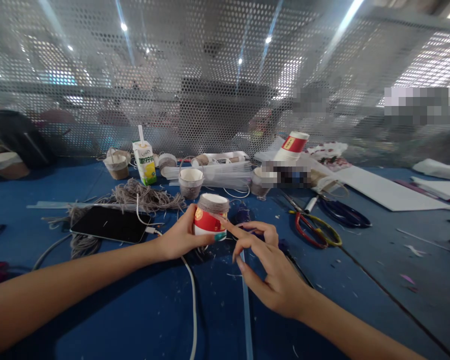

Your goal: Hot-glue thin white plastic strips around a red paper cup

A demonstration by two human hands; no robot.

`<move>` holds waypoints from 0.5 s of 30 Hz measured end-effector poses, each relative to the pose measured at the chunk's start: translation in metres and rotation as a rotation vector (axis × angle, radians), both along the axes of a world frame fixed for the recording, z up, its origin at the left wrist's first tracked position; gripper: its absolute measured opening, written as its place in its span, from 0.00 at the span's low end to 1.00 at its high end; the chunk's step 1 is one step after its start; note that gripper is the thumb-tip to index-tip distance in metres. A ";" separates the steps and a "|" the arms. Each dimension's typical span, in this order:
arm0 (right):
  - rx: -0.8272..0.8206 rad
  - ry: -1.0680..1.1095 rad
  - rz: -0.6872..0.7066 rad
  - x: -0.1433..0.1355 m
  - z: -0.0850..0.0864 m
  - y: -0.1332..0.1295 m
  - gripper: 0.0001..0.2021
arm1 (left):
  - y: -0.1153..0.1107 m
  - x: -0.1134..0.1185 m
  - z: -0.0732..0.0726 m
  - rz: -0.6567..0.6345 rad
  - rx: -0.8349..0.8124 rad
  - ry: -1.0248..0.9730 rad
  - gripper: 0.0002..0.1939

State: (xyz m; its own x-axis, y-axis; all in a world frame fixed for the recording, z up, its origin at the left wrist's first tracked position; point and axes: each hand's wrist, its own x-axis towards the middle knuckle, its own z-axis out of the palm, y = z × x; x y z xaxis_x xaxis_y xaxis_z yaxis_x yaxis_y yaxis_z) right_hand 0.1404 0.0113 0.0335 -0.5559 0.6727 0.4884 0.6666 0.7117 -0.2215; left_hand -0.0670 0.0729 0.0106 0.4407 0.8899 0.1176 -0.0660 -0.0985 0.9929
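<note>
My left hand (183, 232) is wrapped round a small paper cup (206, 223) with a red and gold band. Grey yarn (213, 202) is wound about the cup's upper part, just below the white rim. The cup stands nearly upright, its mouth facing up. At its right side is my right hand (264, 260), the index finger stretched out to the cup wall. The other fingers of that hand are bent and apart, and I see nothing clearly held in them. Behind the cup stands a yarn-covered little bucket (191, 184) with a handle.
Grey yarn (146, 196) lies in a heap beside a black phone (110, 223) with a white cable (193, 300). Scissors (317, 232) rest on the right. Stacked paper cups (293, 147), a drink carton (144, 162) and clear strips (225, 174) stand or lie towards the metal mesh (217, 65).
</note>
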 end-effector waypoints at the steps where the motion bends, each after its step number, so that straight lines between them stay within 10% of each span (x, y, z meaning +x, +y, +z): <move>1: 0.021 0.013 0.003 0.001 -0.002 0.001 0.06 | 0.000 0.000 0.000 0.009 -0.008 0.000 0.27; 15: 0.283 0.125 0.028 0.004 0.006 0.003 0.10 | 0.001 0.001 -0.002 0.163 0.042 0.167 0.30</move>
